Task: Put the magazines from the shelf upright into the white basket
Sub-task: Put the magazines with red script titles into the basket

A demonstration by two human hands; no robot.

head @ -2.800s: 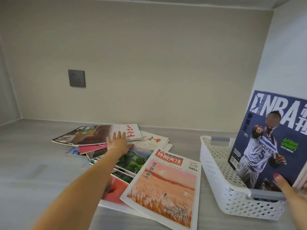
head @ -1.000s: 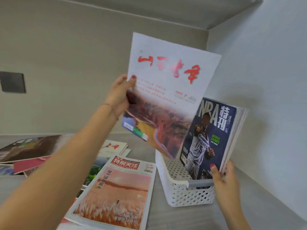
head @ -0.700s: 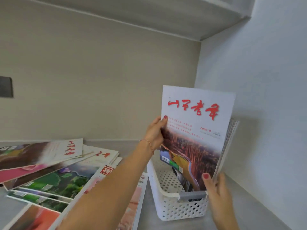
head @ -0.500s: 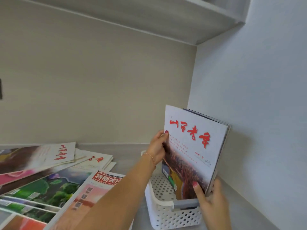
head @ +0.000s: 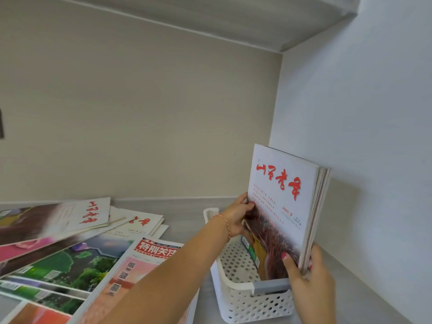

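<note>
The white-covered magazine (head: pixel 278 206) is held upright in the white basket (head: pixel 236 300), long axis vertical, pinched at its left edge by the left hand (head: pixel 236 218) and at its lower right corner by the right hand (head: pixel 308 279); the shelf pile (head: pixel 77 242) is nearer the left.

Grey, faintly grained shelf (head: pixel 187 208) board, bounded by a beige back wall at 12 o'clock and a pale side wall at 3 o'clock. Resting directly on it: a white perforated basket (head: pixel 236 300) at about 5 o'clock, near the side wall, and an overlapping spread of flat magazines (head: pixel 77 260) from 9 to 7 o'clock. Uppermost in the spread lie a white cover with red brush lettering (head: pixel 86 215) at 9 o'clock and a red-bannered magazine (head: pixel 149 253) at 6 o'clock, just beside the basket.
</note>
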